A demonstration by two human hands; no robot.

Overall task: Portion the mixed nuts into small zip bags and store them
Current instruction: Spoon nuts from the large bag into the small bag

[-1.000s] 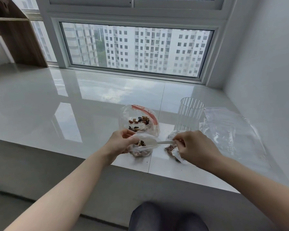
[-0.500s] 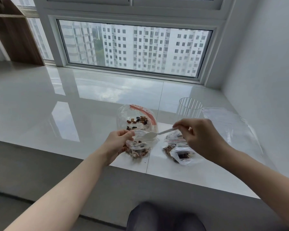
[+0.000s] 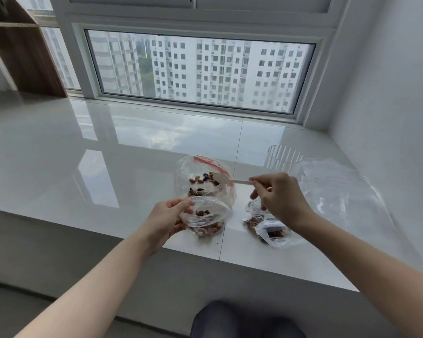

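Pinching flat white spoon (image 3: 230, 180), crinkly clear bag (image 3: 205, 215)

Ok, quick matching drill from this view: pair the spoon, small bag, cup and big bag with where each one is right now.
Things:
1. spoon
2. small bag
3. cup
4. big bag

Places:
A. standing on the sill, far right, beyond the right hand
B. held open by the left hand
C. pinched by the right hand, bowl at the big bag's mouth
D. standing open on the sill behind the small bag

Pairs: 1-C, 2-B, 3-A, 4-D
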